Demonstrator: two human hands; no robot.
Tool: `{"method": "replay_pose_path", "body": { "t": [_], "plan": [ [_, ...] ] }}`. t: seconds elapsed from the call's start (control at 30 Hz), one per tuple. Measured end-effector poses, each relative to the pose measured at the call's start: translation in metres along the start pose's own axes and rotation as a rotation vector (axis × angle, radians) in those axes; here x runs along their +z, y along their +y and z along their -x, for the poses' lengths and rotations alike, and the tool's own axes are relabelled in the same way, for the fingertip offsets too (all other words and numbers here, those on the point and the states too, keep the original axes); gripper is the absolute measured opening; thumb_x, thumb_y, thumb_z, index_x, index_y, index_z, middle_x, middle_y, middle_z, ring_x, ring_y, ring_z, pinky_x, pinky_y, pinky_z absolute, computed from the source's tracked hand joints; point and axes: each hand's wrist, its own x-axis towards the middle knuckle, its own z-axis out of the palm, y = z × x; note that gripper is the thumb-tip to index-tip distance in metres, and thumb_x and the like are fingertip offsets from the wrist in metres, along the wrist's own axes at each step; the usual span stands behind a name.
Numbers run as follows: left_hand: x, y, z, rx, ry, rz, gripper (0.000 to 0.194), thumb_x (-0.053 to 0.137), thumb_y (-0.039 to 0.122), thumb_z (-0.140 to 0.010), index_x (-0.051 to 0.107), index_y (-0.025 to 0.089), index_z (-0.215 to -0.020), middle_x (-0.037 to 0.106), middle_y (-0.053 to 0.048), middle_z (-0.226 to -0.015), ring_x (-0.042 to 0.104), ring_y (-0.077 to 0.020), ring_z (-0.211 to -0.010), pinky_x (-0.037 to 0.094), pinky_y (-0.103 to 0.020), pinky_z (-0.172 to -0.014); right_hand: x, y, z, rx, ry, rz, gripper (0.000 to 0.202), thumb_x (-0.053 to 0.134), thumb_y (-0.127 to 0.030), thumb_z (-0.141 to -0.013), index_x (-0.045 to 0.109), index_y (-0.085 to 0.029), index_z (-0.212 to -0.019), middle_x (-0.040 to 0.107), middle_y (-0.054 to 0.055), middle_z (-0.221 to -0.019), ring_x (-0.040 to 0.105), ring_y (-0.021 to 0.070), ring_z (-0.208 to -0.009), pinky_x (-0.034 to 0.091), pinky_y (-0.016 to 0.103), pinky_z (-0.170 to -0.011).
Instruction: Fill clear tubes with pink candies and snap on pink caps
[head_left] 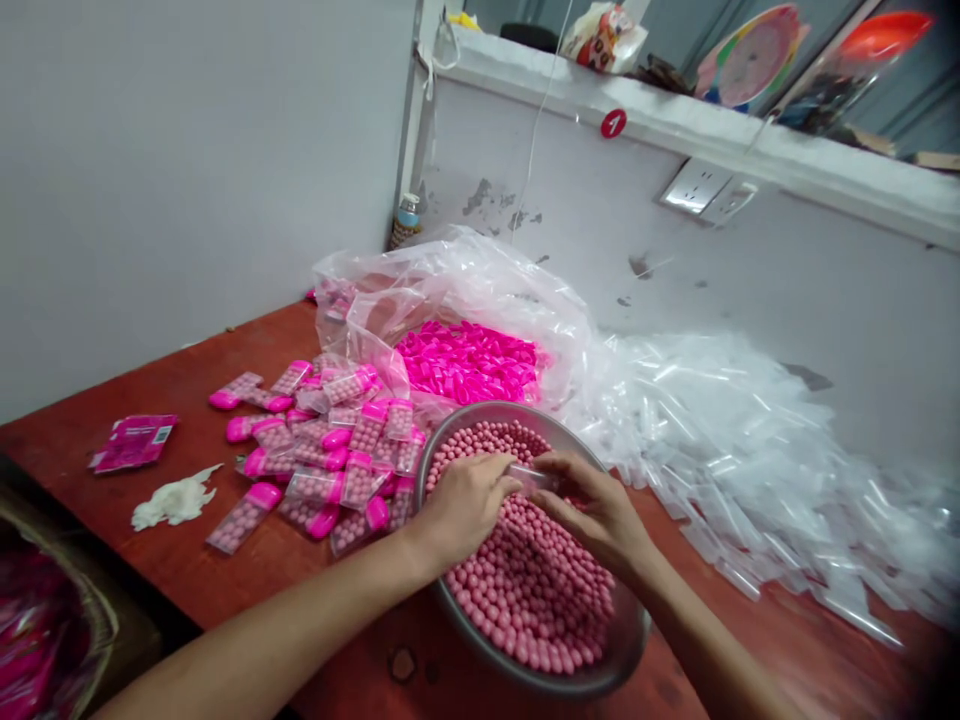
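1. Fingers (491,490) of the left hand (461,510) pinched one end of a small clear container (534,478); those of the right hand (604,505) were curved around its other end. Both hands were above the bowl. Whether anything was inside the container could not be told.
2. Behind everything rose a white wall (750,290), its paint flaking, with a cluttered ledge (675,122) and a socket (696,187). A plain grey partition (202,170) bordered the left.
3. Below them spread a worn red tabletop (195,375), marked and stained.
4. A great heap of clear containers (735,440) covered its right side and reached the back edge; judging by that heap, most of the containers were left to do.
5. A translucent plastic bag (480,260) gaped near the back corner, holding many loose bright pink caps (472,362).
6. The metal bowl (636,640) sat toward the near edge, well stocked with dusty-pink beads (540,600).
7. Left of it lay a jumbled pile of bead-filled containers (307,455) with pink caps on, seemingly the finished share, far smaller than the clear heap.
8. Toward the tabletop's left corner lay pink packets (136,443) and a crumpled white scrap (176,498).
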Motion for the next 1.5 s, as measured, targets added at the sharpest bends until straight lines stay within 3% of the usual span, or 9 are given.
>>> {"method": "replay_pose_path", "body": {
  "t": [0.17, 0.27, 0.43, 0.6, 0.8, 0.93, 1.07, 1.17, 1.5],
  "plan": [
    [0.008, 0.005, 0.005, -0.213, 0.069, 0.502, 0.018, 0.046, 0.024, -0.083, 0.058, 0.014, -0.092, 0.066, -0.004, -0.08, 0.063, -0.0151, -0.072, 0.051, -0.026, -0.068, 0.018, -0.01, 0.0, 0.149, 0.103, -0.521, 0.021, 0.057, -0.027, -0.08, 0.054, -0.02, -0.099, 0.061, 0.006, -0.098, 0.057, 0.0197, -0.091, 0.046, 0.036, -0.084],
    [0.011, 0.005, 0.006, -0.207, 0.063, 0.439, 0.02, 0.049, 0.025, -0.081, 0.062, 0.014, -0.092, 0.067, -0.005, -0.082, 0.063, -0.0169, -0.078, 0.051, -0.028, -0.071, 0.023, -0.015, -0.006, 0.137, 0.126, -0.566, 0.017, 0.049, -0.028, -0.085, 0.053, -0.019, -0.099, 0.06, 0.006, -0.099, 0.056, 0.0198, -0.092, 0.044, 0.038, -0.085],
    [-0.001, -0.002, 0.006, -0.186, 0.118, 0.311, 0.031, 0.054, 0.021, -0.077, 0.059, 0.015, -0.108, 0.066, -0.008, -0.103, 0.061, -0.0193, -0.095, 0.048, -0.031, -0.085, 0.003, 0.002, -0.02, 0.034, 0.055, -0.101, 0.019, 0.043, -0.026, -0.086, 0.049, -0.019, -0.103, 0.06, 0.007, -0.096, 0.056, 0.0186, -0.085, 0.045, 0.034, -0.078],
    [-0.012, -0.015, 0.007, -0.171, 0.237, 0.249, 0.028, 0.049, 0.019, -0.08, 0.06, 0.014, -0.106, 0.066, -0.007, -0.103, 0.061, -0.0173, -0.096, 0.047, -0.029, -0.087, -0.002, 0.032, -0.03, -0.142, -0.307, 0.699, 0.019, 0.04, -0.006, -0.08, 0.056, -0.014, -0.08, 0.06, 0.011, -0.079, 0.052, 0.023, -0.08, 0.04, 0.038, -0.075],
    [-0.011, -0.019, 0.008, -0.114, 0.284, 0.147, 0.028, 0.045, 0.018, -0.083, 0.059, 0.015, -0.108, 0.065, -0.007, -0.106, 0.059, -0.0173, -0.099, 0.045, -0.03, -0.089, 0.053, 0.032, -0.035, -0.179, -0.441, 0.55, 0.013, 0.042, -0.008, -0.08, 0.052, -0.015, -0.077, 0.059, 0.004, -0.073, 0.052, 0.0156, -0.07, 0.042, 0.028, -0.07],
    [-0.009, -0.023, 0.009, -0.106, 0.289, 0.148, 0.032, 0.043, 0.02, -0.085, 0.053, 0.015, -0.115, 0.06, -0.008, -0.115, 0.056, -0.0175, -0.104, 0.044, -0.031, -0.091, 0.05, 0.022, -0.035, -0.068, -0.365, 0.295, 0.009, 0.04, -0.018, -0.087, 0.048, -0.015, -0.087, 0.057, 0.002, -0.077, 0.053, 0.0125, -0.07, 0.045, 0.024, -0.064],
    [-0.007, -0.021, 0.008, -0.095, 0.213, 0.105, 0.039, 0.053, 0.021, -0.079, 0.051, 0.017, -0.118, 0.059, -0.009, -0.116, 0.056, -0.0198, -0.103, 0.044, -0.031, -0.089, 0.03, 0.009, -0.026, 0.17, -0.269, -0.438, 0.013, 0.048, -0.028, -0.085, 0.048, -0.018, -0.094, 0.055, 0.001, -0.085, 0.057, 0.0134, -0.078, 0.049, 0.029, -0.072],
    [-0.008, -0.014, 0.004, -0.074, 0.08, 0.05, 0.026, 0.054, 0.02, -0.077, 0.062, 0.018, -0.102, 0.066, -0.004, -0.099, 0.06, -0.0192, -0.089, 0.044, -0.029, -0.083, 0.024, -0.001, -0.018, 0.222, -0.185, -0.623, 0.014, 0.053, -0.028, -0.083, 0.05, -0.019, -0.093, 0.056, 0.001, -0.087, 0.058, 0.0139, -0.082, 0.049, 0.033, -0.077],
    [-0.011, -0.02, -0.005, -0.079, -0.189, 0.221, 0.022, 0.05, 0.019, -0.078, 0.065, 0.013, -0.092, 0.067, -0.003, -0.086, 0.058, -0.0173, -0.081, 0.042, -0.025, -0.074, -0.005, -0.011, -0.016, -0.243, -0.18, 0.047, 0.032, 0.051, -0.021, -0.084, 0.047, -0.024, -0.116, 0.058, 0.006, -0.107, 0.055, 0.0164, -0.097, 0.045, 0.029, -0.08]
  ]
}}
